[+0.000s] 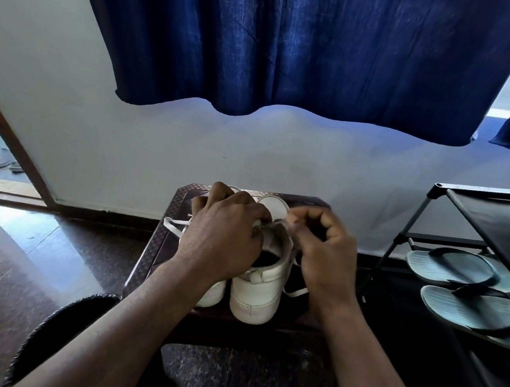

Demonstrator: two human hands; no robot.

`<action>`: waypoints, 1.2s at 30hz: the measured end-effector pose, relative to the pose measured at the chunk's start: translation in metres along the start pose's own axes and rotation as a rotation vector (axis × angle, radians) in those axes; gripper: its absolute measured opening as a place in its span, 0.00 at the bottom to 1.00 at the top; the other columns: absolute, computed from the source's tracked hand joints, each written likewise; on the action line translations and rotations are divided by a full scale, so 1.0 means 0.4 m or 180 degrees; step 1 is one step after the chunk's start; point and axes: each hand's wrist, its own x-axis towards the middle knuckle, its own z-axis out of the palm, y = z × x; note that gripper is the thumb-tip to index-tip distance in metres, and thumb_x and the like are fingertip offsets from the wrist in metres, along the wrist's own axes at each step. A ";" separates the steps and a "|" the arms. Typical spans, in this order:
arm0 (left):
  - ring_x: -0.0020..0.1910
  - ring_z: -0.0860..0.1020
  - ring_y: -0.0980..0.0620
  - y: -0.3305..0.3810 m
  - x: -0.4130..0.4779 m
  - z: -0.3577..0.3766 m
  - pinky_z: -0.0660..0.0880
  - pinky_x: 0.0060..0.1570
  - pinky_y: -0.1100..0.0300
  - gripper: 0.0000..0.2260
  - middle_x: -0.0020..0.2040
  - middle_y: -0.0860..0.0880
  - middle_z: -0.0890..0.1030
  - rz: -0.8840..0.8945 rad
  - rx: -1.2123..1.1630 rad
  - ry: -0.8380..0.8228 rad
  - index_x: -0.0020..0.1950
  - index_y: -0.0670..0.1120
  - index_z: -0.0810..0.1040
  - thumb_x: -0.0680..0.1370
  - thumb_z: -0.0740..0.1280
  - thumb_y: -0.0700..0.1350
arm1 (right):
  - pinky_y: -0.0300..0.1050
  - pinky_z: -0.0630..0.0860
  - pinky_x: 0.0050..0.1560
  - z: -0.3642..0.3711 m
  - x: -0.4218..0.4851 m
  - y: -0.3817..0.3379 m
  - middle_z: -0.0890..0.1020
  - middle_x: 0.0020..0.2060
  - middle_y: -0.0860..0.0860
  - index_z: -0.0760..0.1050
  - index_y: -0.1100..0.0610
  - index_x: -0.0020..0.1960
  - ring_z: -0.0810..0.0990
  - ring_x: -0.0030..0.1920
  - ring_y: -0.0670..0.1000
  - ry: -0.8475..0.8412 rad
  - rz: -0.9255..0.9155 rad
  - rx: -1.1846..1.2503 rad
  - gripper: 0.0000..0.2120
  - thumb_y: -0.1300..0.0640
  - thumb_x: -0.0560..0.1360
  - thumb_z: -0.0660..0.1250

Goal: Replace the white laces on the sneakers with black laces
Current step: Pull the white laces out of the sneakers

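While arched over sneaker [257,297]: L hand [223,236] gripping its tongue [270,235], R hand [325,254] pinching white lace [296,292].

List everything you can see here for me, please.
white sneakers: two, white, side by side on the table, heels toward camera
white laces: loose ends, white, trailing both sides of the sneakers
table: one, dark brown, low, against the wall
curtains: two, deep blue, hanging above
shoe rack: one, black, right
flip-flops: pair, pale teal, on the rack
sandals: pair, grey, beyond the doorway, left
left hand: gripping the right sneaker's tongue
right hand: fingers curled, pinching a lace, blurred
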 end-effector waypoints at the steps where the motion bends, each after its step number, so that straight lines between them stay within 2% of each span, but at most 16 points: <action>1: 0.65 0.64 0.50 -0.001 0.000 0.002 0.65 0.61 0.47 0.18 0.62 0.61 0.78 0.0011 -0.0017 0.0008 0.62 0.62 0.80 0.75 0.60 0.53 | 0.40 0.79 0.44 -0.007 0.005 -0.008 0.86 0.39 0.48 0.84 0.56 0.45 0.82 0.39 0.45 0.0166 0.0098 0.0354 0.06 0.66 0.75 0.75; 3: 0.65 0.64 0.51 -0.004 0.000 0.006 0.65 0.62 0.47 0.14 0.61 0.61 0.78 0.0031 -0.0063 0.0032 0.60 0.62 0.80 0.77 0.62 0.51 | 0.38 0.78 0.44 -0.021 0.014 -0.016 0.85 0.37 0.46 0.83 0.56 0.46 0.80 0.39 0.44 0.0632 0.0130 0.0739 0.05 0.66 0.76 0.74; 5: 0.65 0.64 0.51 -0.005 0.001 0.009 0.64 0.63 0.47 0.12 0.60 0.62 0.78 0.0038 -0.0108 0.0070 0.59 0.62 0.79 0.79 0.63 0.51 | 0.41 0.79 0.47 -0.038 0.025 -0.002 0.84 0.40 0.43 0.83 0.51 0.48 0.81 0.41 0.43 0.0959 0.0041 0.0163 0.06 0.61 0.77 0.75; 7: 0.64 0.64 0.52 -0.006 0.002 0.011 0.63 0.63 0.48 0.10 0.60 0.62 0.78 0.0042 -0.0159 0.0098 0.58 0.61 0.79 0.79 0.63 0.51 | 0.43 0.80 0.51 -0.041 0.018 0.012 0.84 0.46 0.43 0.82 0.47 0.50 0.82 0.47 0.42 0.0740 0.0000 -0.0688 0.06 0.54 0.76 0.76; 9: 0.64 0.64 0.52 -0.007 0.003 0.011 0.63 0.62 0.48 0.09 0.60 0.62 0.78 0.0061 -0.0159 0.0101 0.58 0.61 0.79 0.80 0.64 0.51 | 0.43 0.79 0.51 -0.024 0.001 0.020 0.82 0.49 0.44 0.81 0.46 0.51 0.81 0.48 0.43 0.0267 -0.0129 -0.0984 0.07 0.49 0.74 0.76; 10: 0.64 0.64 0.52 -0.008 0.003 0.011 0.63 0.61 0.49 0.08 0.59 0.62 0.78 0.0076 -0.0158 0.0101 0.57 0.60 0.79 0.80 0.64 0.51 | 0.42 0.79 0.51 -0.010 -0.010 0.022 0.82 0.50 0.44 0.81 0.46 0.52 0.81 0.49 0.44 0.0020 -0.0245 -0.1076 0.09 0.48 0.73 0.76; 12: 0.63 0.65 0.53 -0.010 0.004 0.012 0.62 0.59 0.50 0.07 0.58 0.62 0.78 0.0109 -0.0230 0.0129 0.55 0.59 0.79 0.79 0.65 0.50 | 0.31 0.73 0.52 0.016 -0.032 0.026 0.80 0.52 0.43 0.81 0.48 0.54 0.79 0.52 0.43 -0.0315 -0.0497 -0.1344 0.11 0.51 0.73 0.77; 14: 0.62 0.67 0.54 -0.013 0.005 0.013 0.62 0.57 0.50 0.06 0.57 0.62 0.80 0.0085 -0.0413 0.0202 0.53 0.58 0.80 0.78 0.67 0.49 | 0.24 0.68 0.49 0.028 -0.042 0.027 0.79 0.52 0.44 0.80 0.50 0.55 0.78 0.51 0.42 -0.0253 -0.0603 -0.1501 0.11 0.54 0.74 0.77; 19: 0.58 0.71 0.52 -0.022 0.008 0.012 0.72 0.58 0.48 0.02 0.46 0.61 0.82 -0.0053 -0.0862 0.0346 0.47 0.57 0.81 0.77 0.70 0.49 | 0.26 0.69 0.44 0.017 -0.035 0.023 0.80 0.48 0.44 0.80 0.51 0.50 0.79 0.46 0.41 -0.0047 -0.0635 -0.1514 0.08 0.57 0.72 0.77; 24: 0.60 0.71 0.52 -0.029 0.002 0.010 0.68 0.60 0.48 0.05 0.51 0.61 0.82 0.0184 -0.0360 0.0298 0.52 0.59 0.80 0.79 0.66 0.51 | 0.27 0.70 0.43 0.016 -0.040 0.030 0.83 0.44 0.42 0.81 0.50 0.47 0.80 0.44 0.39 0.0070 -0.0563 -0.1568 0.06 0.56 0.73 0.77; 26: 0.58 0.73 0.51 -0.045 0.003 0.000 0.70 0.61 0.47 0.06 0.42 0.61 0.77 0.0268 -0.0309 0.0297 0.53 0.59 0.81 0.79 0.66 0.51 | 0.26 0.69 0.44 0.018 -0.040 0.033 0.83 0.44 0.41 0.82 0.49 0.47 0.80 0.44 0.39 0.0084 -0.0504 -0.1556 0.07 0.56 0.72 0.77; 28: 0.54 0.75 0.50 -0.065 0.004 -0.012 0.73 0.60 0.46 0.07 0.36 0.61 0.71 0.0365 -0.0302 0.0302 0.52 0.60 0.81 0.77 0.66 0.53 | 0.27 0.71 0.44 0.025 -0.043 0.036 0.84 0.44 0.41 0.82 0.48 0.48 0.81 0.44 0.39 0.0091 -0.0479 -0.1556 0.06 0.55 0.73 0.77; 32: 0.49 0.76 0.51 -0.107 0.012 -0.029 0.74 0.55 0.52 0.10 0.39 0.56 0.80 0.0431 -0.0360 0.0061 0.53 0.62 0.81 0.75 0.64 0.56 | 0.41 0.76 0.48 0.049 -0.054 0.043 0.84 0.45 0.42 0.81 0.49 0.48 0.81 0.45 0.43 0.0107 -0.0585 -0.1508 0.04 0.54 0.74 0.75; 36: 0.48 0.77 0.51 -0.123 0.017 -0.039 0.69 0.50 0.57 0.11 0.39 0.54 0.80 0.0381 -0.0393 0.0038 0.52 0.61 0.82 0.74 0.62 0.56 | 0.48 0.77 0.48 0.071 -0.060 0.047 0.83 0.46 0.43 0.80 0.49 0.48 0.81 0.46 0.46 0.0117 -0.0658 -0.1499 0.04 0.52 0.74 0.73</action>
